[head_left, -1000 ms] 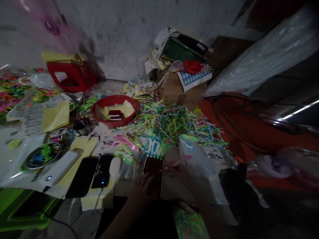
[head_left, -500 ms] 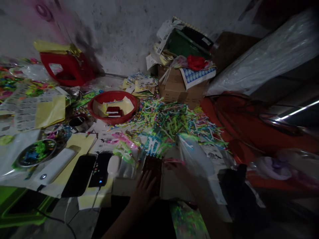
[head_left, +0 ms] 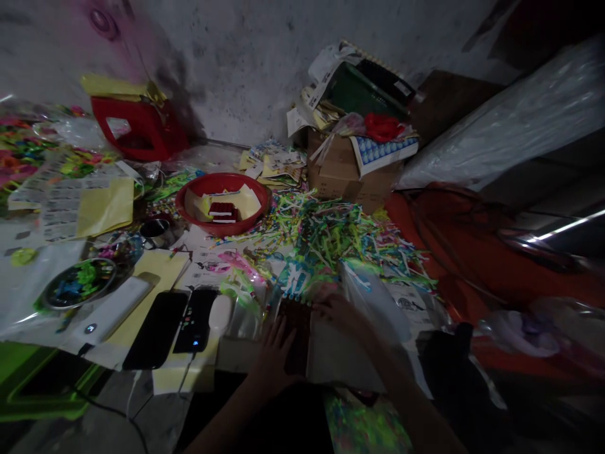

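A dim, cluttered floor by a grey wall holds a red bowl and a heap of bright paper strips. Since a moment ago, the pink strip has gone from the right hand, whose grip I cannot tell. It now touches the dark red ridged board, where the left hand lies flat, fingers spread.

Two hands: left hand, right hand. One red bowl, one red stool, one cardboard box, two dark phones, one white mouse. Coloured strips: too many to count.
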Motion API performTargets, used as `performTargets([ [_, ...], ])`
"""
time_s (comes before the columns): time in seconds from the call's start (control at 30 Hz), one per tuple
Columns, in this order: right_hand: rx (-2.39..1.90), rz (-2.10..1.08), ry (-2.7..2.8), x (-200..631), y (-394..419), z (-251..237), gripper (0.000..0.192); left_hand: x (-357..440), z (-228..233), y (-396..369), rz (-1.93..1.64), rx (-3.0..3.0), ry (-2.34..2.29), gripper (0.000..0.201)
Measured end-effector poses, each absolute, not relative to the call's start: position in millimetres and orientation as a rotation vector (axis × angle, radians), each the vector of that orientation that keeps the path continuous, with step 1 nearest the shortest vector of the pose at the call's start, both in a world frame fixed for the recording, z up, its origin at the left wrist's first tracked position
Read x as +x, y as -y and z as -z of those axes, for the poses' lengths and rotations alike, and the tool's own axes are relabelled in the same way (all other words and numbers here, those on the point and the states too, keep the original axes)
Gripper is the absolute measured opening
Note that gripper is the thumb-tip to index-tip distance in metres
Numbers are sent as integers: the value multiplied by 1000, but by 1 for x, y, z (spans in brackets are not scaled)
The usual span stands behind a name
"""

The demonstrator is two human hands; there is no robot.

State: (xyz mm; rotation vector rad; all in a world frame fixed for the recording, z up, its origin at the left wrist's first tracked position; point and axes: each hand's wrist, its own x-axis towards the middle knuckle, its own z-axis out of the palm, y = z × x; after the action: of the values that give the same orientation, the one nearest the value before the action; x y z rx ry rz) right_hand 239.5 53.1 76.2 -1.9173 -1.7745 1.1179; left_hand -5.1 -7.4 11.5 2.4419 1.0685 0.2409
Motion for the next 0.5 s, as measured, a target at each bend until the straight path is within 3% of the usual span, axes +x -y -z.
performTargets([
  [0.37, -2324, -635, 2092, 200, -17, -116, 40, 5, -10, -3, -278, 2346, -1009, 107],
  [0.5, -1891, -833, 2194, 144, -26, -131, 30, 18, -15, -9, -377, 2272, -987, 102],
])
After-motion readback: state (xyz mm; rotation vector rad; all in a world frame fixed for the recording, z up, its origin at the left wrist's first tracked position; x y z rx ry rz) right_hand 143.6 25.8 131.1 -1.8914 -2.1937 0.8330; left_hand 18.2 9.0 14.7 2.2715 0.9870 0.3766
